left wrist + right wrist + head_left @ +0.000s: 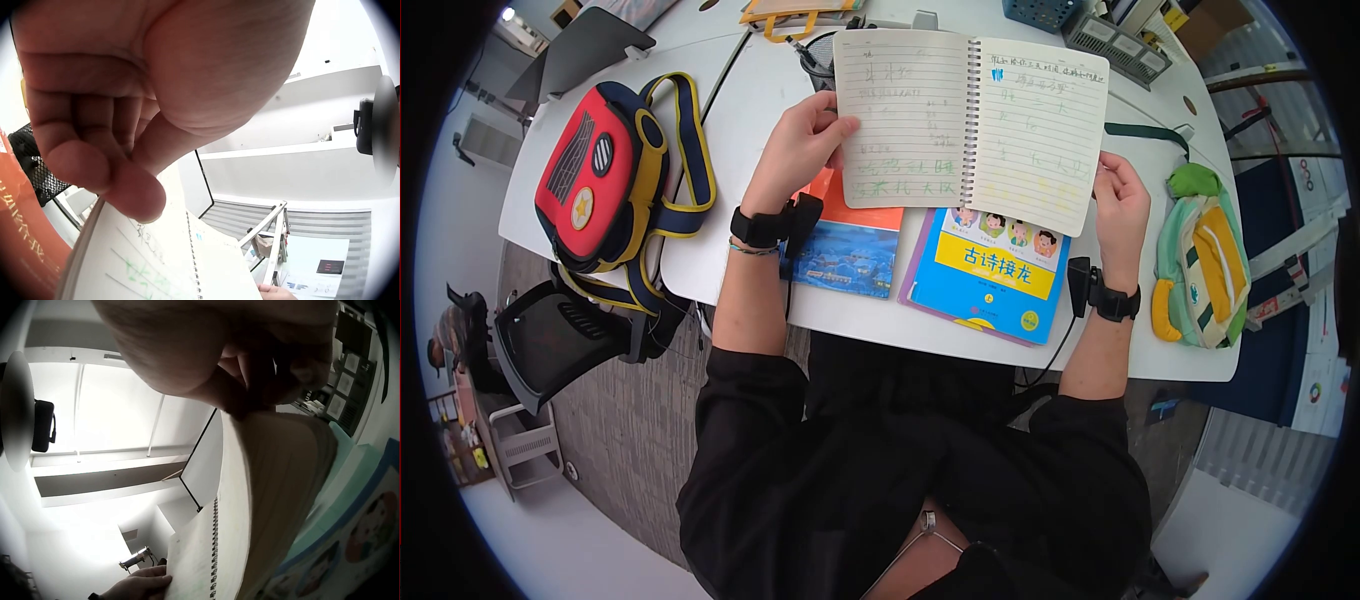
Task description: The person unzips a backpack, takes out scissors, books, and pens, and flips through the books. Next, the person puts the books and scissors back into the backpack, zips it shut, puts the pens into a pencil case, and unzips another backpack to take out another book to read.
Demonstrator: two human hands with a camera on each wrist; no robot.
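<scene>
An open spiral-bound notebook point(1040, 130) with handwriting on both lined pages is held up over the table in the head view. My left hand point(805, 145) pinches its left edge, thumb on the page and fingers behind. At the opposite edge my right hand point(1122, 195) grips the right-hand pages, seen close in the right wrist view with the page stack point(281, 469) under its fingers. Below the notebook lie a blue and yellow book point(990, 275) with cartoon children on its cover and an orange and blue book point(845, 250).
A red toy-car-style backpack point(600, 180) sits at the table's left, near a dark laptop point(590, 55). To the right lies a green and yellow bag point(1205, 260). Behind the notebook are a mesh pen holder point(818, 62) and a grey basket point(1115, 45).
</scene>
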